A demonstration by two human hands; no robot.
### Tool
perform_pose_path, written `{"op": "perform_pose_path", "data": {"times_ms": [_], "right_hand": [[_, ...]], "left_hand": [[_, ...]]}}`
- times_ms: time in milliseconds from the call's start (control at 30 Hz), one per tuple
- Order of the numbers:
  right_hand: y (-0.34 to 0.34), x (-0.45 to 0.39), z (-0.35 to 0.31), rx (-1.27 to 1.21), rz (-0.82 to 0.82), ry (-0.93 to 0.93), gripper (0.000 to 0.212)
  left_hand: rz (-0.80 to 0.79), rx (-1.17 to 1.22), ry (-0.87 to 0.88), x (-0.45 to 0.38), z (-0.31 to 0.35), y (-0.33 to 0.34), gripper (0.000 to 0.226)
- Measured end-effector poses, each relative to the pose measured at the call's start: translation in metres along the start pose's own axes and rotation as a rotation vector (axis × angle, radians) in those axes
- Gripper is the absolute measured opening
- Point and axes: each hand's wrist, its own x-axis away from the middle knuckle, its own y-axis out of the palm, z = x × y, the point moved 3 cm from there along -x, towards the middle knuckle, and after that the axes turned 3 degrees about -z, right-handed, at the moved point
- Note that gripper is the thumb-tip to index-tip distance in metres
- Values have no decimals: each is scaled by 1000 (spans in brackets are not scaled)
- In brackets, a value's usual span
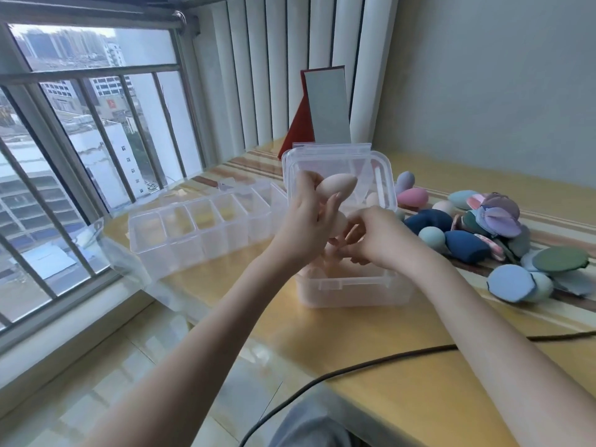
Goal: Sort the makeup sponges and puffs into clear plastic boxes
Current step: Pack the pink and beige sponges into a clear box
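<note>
Left hand [306,221] grips beige sponges [335,188]; right hand [371,237] pinches another over the half-filled hinged box [354,290]. The coloured pile [483,233] at right and the divided box [200,230] at centre-left wait.

- A single view, from a wide-angle camera worn on the person's head, looking forward and steeply down along both bare forearms.
- The left hand [308,221] and right hand [371,240] meet close to the lens, near the middle of the frame, above an open clear box [353,287].
- The table [403,366] runs from lower right toward the far wall; the camera faces along it, toward a standing mirror [327,108] at the back.
- A barred window [87,140] fills the left side, seen at an angle.
- Straight lines bow near the edges, as wide lenses do.
- No second view exists, so nothing is shared between cameras.
</note>
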Motion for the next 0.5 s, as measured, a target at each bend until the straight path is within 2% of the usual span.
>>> {"op": "perform_pose_path", "data": {"times_ms": [133,267,333,400,500], "right_hand": [[-3,0,0,105,54,140,36],[-6,6,-1,-93,-28,125,18],[-13,9,-4,-285,-3,101,3],[-20,10,-4,-558,41,103,11],[-21,11,-2,-910,-77,62,21]], "left_hand": [[-161,-107,84,5,7,2,13],[-176,-148,122,6,13,1,14],[-190,-151,76,5,9,1,15],[-199,-167,72,4,6,2,17],[-211,-171,82,4,6,3,20]]}}
